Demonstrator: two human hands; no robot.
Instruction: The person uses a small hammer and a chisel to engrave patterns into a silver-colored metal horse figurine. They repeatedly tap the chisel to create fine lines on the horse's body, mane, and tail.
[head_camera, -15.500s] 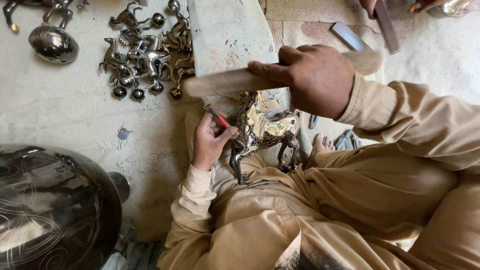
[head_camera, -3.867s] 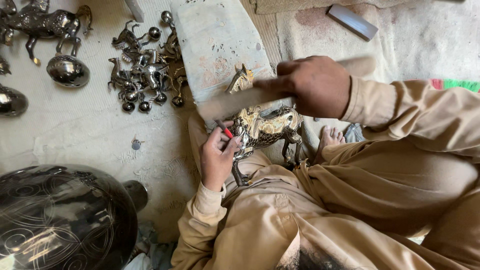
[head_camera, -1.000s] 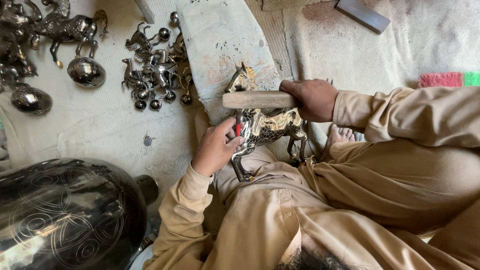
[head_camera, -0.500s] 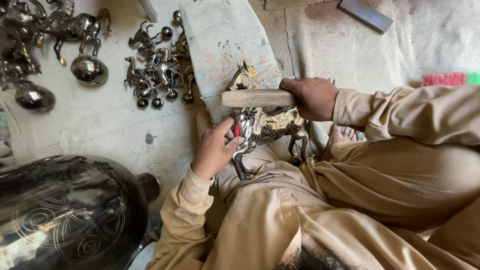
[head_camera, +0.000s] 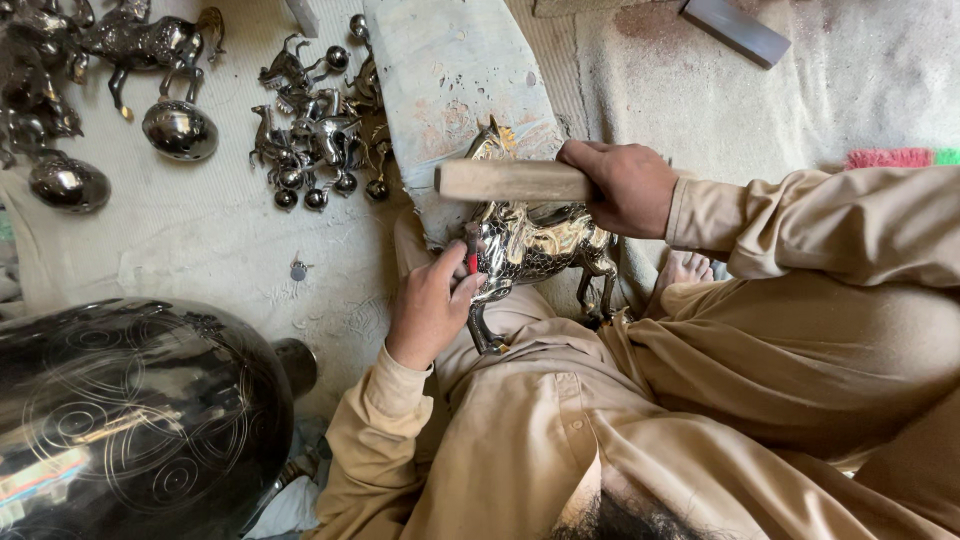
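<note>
Seated on the floor, a person's left hand (head_camera: 432, 305) pinches a red-tipped chisel (head_camera: 471, 262) against a half-patterned shiny brass horse figurine (head_camera: 535, 240), right hand (head_camera: 622, 185) clenching a pale wooden mallet (head_camera: 510, 181) above, work seemingly unfinished.

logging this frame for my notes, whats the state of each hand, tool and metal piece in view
left hand: closed on a red-tipped tool, pressed to the horse
right hand: closed on the mallet
wooden mallet: level, above the tool
red-tipped tool: upright against the horse
brass horse figure: lying across the lap
small metal figures: loose on the cloth
large dark engraved vase: on its side
</note>
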